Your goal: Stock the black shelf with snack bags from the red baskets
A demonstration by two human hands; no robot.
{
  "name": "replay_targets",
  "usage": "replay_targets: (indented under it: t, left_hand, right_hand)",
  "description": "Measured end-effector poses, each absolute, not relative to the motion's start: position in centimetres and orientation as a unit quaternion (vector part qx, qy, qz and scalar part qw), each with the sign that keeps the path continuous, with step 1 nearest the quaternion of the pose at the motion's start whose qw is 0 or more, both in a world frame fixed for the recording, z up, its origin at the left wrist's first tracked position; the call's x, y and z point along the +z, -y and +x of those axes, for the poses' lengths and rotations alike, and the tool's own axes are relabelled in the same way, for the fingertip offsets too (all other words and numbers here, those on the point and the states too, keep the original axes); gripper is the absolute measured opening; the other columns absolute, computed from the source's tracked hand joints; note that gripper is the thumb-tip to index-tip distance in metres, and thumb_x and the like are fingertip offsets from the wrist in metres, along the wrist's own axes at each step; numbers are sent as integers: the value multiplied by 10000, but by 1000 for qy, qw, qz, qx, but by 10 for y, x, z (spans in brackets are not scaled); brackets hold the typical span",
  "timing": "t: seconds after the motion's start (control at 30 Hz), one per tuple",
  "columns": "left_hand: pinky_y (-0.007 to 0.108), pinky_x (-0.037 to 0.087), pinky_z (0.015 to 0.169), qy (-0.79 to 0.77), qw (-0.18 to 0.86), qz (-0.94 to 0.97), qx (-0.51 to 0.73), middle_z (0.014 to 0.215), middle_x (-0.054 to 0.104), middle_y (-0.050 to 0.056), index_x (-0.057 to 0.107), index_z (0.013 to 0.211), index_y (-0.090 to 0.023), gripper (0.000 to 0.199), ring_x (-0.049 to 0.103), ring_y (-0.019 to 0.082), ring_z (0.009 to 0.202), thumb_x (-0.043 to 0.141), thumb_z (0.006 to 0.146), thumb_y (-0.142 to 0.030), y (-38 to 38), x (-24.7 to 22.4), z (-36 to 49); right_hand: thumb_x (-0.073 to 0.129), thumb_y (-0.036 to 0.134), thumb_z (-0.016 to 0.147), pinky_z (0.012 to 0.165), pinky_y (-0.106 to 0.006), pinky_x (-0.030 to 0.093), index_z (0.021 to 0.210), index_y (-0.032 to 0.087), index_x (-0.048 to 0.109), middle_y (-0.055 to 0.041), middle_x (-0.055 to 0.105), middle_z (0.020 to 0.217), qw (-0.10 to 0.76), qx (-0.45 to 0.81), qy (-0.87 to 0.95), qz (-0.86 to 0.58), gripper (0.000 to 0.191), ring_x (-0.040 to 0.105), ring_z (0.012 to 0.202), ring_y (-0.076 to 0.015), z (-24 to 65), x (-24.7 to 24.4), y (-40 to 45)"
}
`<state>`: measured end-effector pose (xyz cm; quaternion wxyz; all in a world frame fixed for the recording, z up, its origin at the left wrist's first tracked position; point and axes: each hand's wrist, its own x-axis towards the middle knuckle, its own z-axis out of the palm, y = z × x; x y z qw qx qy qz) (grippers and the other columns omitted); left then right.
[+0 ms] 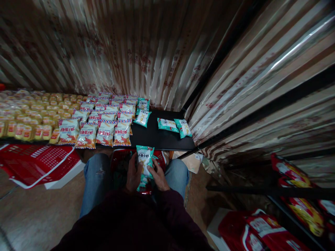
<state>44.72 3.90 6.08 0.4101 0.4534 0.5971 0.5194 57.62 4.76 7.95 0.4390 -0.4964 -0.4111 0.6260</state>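
Observation:
Between my two hands, over my lap, is a teal and white snack bag (144, 158) held upright with its printed front facing up. My left hand (134, 174) grips its left side, and my right hand (159, 175) has its fingers closed on the right side. Just below it another teal bag (143, 183) partly shows. A red basket (163, 157) with more teal packs stands between my knees, mostly hidden by my hands. On the black shelf (157, 139) ahead lie a teal bag (142, 118), a sideways teal bag (168, 124) and a tilted teal bag (183, 128).
Rows of red, white and blue snack bags (105, 132) fill the shelf's middle, with small yellow packs (39, 111) to the left. A red basket (54, 164) sits at lower left. Black rack bars (261, 120) cross the right side, near red bags (264, 226).

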Motion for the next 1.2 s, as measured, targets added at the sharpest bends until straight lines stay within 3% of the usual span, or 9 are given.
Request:
replay_targets:
  t: [0.17, 0.33, 0.67, 1.0, 1.2]
  left_hand:
    - [349, 478, 950, -580, 519, 368, 508, 1306, 567, 127, 355, 1381, -184, 705, 576, 232, 1155, 570, 814, -543, -42, 65, 450]
    - [326, 526, 836, -589, 545, 349, 484, 1143, 671, 106, 468, 1296, -177, 660, 660, 224, 978, 589, 785, -578, -44, 61, 450]
    - [406, 470, 946, -642, 440, 423, 464, 1188, 651, 120, 512, 1277, -177, 572, 619, 254, 1083, 607, 803, -483, -56, 57, 444]
    - [395, 470, 955, -602, 456, 418, 505, 1211, 642, 108, 514, 1280, -194, 517, 592, 243, 1130, 522, 862, -498, -71, 62, 447]
    - [389, 488, 930, -592, 448, 413, 527, 1211, 638, 110, 489, 1299, -191, 544, 605, 241, 1102, 525, 858, -507, -82, 66, 447]
  right_hand:
    - [689, 462, 719, 993, -409, 448, 1202, 226, 570, -44, 652, 1185, 463, 638, 383, -481, 551, 603, 1100, -258, 578, 75, -48]
    - [682, 462, 718, 995, -418, 451, 1219, 228, 565, -44, 637, 1237, 477, 622, 375, -495, 565, 584, 1141, -267, 576, 74, -50]
    - [551, 551, 842, 1024, -394, 421, 1276, 202, 520, -78, 610, 1273, 427, 539, 498, -528, 558, 561, 1169, -244, 570, 81, -53]
    - [472, 571, 880, 972, -366, 438, 1248, 185, 528, -97, 650, 1169, 432, 497, 510, -553, 537, 599, 1065, -228, 561, 78, -76]
    - [442, 603, 878, 955, -358, 448, 1235, 199, 537, -94, 631, 1215, 445, 490, 490, -567, 548, 588, 1098, -231, 558, 82, -87]
